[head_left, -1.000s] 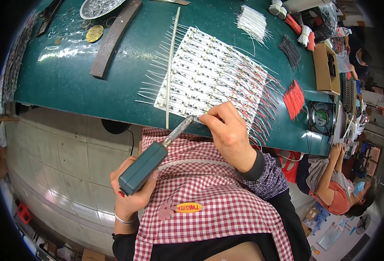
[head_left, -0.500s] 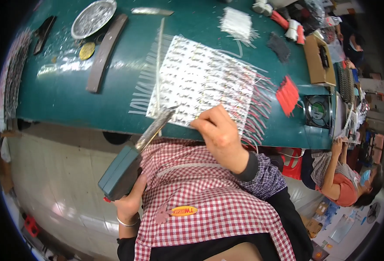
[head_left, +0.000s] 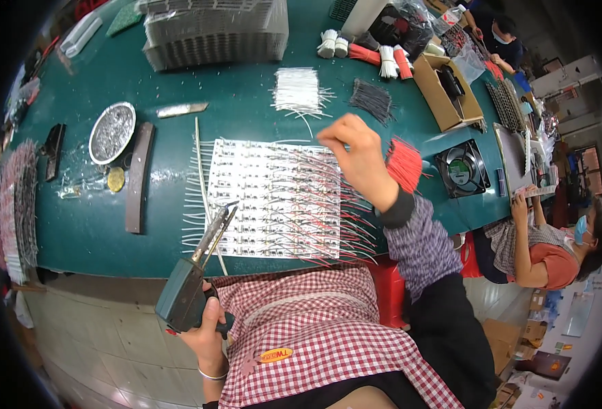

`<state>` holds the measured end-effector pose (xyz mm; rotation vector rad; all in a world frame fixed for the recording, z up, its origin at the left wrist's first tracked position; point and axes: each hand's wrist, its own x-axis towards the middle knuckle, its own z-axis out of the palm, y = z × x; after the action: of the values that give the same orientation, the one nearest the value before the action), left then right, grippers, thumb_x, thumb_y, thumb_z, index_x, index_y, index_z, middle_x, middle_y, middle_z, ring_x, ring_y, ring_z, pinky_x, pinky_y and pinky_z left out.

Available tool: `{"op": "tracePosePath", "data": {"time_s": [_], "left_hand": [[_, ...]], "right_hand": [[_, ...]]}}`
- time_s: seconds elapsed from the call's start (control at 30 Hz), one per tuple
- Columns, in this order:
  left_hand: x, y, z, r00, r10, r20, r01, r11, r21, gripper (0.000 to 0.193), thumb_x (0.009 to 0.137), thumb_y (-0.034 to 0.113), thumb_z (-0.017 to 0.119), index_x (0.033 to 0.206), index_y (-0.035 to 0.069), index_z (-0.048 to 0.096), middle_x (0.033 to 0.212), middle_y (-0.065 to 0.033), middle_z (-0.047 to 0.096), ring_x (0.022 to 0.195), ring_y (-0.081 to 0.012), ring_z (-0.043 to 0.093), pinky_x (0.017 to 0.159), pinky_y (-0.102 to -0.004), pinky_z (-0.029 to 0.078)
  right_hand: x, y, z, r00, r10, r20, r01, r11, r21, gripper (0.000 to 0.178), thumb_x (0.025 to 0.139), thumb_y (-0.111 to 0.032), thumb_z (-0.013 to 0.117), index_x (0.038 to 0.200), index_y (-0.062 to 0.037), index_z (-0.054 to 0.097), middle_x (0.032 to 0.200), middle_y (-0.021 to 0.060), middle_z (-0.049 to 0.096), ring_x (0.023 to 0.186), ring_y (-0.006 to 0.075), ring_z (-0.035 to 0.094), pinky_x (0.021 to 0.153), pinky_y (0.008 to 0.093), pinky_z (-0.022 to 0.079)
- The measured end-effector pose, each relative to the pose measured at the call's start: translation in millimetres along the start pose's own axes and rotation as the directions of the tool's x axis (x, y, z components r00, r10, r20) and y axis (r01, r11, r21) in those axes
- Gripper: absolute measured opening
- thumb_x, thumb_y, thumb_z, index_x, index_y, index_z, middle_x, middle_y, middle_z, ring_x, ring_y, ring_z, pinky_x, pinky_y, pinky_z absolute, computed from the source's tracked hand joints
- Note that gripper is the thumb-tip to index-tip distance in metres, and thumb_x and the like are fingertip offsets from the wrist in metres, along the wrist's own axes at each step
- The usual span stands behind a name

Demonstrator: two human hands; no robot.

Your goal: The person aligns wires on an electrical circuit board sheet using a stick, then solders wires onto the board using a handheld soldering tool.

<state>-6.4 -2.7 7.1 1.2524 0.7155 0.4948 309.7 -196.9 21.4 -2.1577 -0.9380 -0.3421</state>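
A green workbench (head_left: 96,238) spreads forward of both grips. On it, ahead of the left grip and mostly nearer the body than the right, a sheet of circuit boards (head_left: 256,184) lies flat, component side up, presumably to leave its rows exposed. The person's left hand (head_left: 205,334) wraps the handle of a green soldering gun (head_left: 181,296), whose tip slants over the sheet; gripping so far back likely spares the fingers heat. By the sheet's far right corner, the right hand (head_left: 359,153) has thumb and forefinger drawn together; whether they pinch a wire cannot be told. Forward-left of that grip is a white wire pile (head_left: 297,90), and just right a red wire pile (head_left: 403,163), seemingly sorted by colour. A narrow strip (head_left: 201,163), ahead of the left grip, crosses the sheet's left wires, perhaps pinning them.
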Motion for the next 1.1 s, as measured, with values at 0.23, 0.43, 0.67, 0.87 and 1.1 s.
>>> {"op": "tracePosePath", "data": {"time_s": [0.23, 0.43, 0.67, 0.87, 1.1], "left_hand": [[3, 12, 15, 0.998, 0.027, -0.059, -0.03, 0.999, -0.046, 0.032, 0.087, -0.001, 0.07, 0.116, -0.007, 0.059, 0.102, -0.0132, 0.065, 0.057, -0.0119, 0.055, 0.05, -0.0249, 0.043], [12, 1, 9, 0.993, 0.029, -0.117, -0.039, 0.996, -0.083, 0.038, 0.086, -0.004, 0.066, 0.122, -0.006, 0.054, 0.113, -0.0173, 0.064, 0.054, -0.0127, 0.053, 0.048, -0.0269, 0.043], [30, 16, 29, 0.993, 0.037, -0.115, -0.046, 0.996, -0.074, 0.042, 0.086, -0.004, 0.066, 0.126, -0.006, 0.052, 0.113, -0.0194, 0.064, 0.056, -0.013, 0.053, 0.048, -0.0258, 0.04], [33, 9, 24, 0.994, 0.077, -0.082, -0.082, 0.995, -0.061, 0.041, 0.086, -0.004, 0.065, 0.125, -0.006, 0.052, 0.112, -0.019, 0.063, 0.057, -0.0128, 0.053, 0.048, -0.0251, 0.041], [30, 15, 24, 0.992, 0.099, -0.078, -0.105, 0.992, -0.072, 0.045, 0.083, -0.009, 0.066, 0.125, -0.006, 0.051, 0.111, -0.0199, 0.062, 0.061, -0.0141, 0.056, 0.047, -0.0244, 0.044]], "right_hand": [[43, 40, 33, 0.991, -0.016, 0.136, 0.0, 0.993, 0.114, 0.01, 0.08, 0.0, 0.07, 0.089, -0.0024, 0.074, 0.085, 0.0134, 0.065, 0.084, 0.0337, 0.064, 0.076, 0.0414, 0.051], [38, 65, -11, 0.995, 0.08, 0.062, -0.08, 0.997, 0.007, 0.01, 0.08, 0.0, 0.071, 0.089, -0.0024, 0.074, 0.085, 0.0128, 0.064, 0.083, 0.0315, 0.063, 0.075, 0.0395, 0.051], [36, 119, -45, 0.986, 0.166, 0.013, -0.16, 0.97, -0.182, 0.013, 0.08, -0.001, 0.072, 0.092, -0.0037, 0.074, 0.088, 0.0119, 0.063, 0.086, 0.031, 0.061, 0.077, 0.04, 0.05], [34, 68, -9, 0.998, -0.055, 0.041, 0.061, 0.983, -0.175, 0.016, 0.075, -0.004, 0.077, 0.088, -0.0058, 0.068, 0.094, 0.0093, 0.057, 0.092, 0.0311, 0.055, 0.082, 0.0407, 0.047], [44, 47, 47, 0.965, -0.133, 0.224, 0.177, 0.966, -0.19, 0.012, 0.075, -0.007, 0.074, 0.079, -0.0029, 0.064, 0.094, 0.0104, 0.054, 0.093, 0.0306, 0.053, 0.079, 0.042, 0.047]]}}
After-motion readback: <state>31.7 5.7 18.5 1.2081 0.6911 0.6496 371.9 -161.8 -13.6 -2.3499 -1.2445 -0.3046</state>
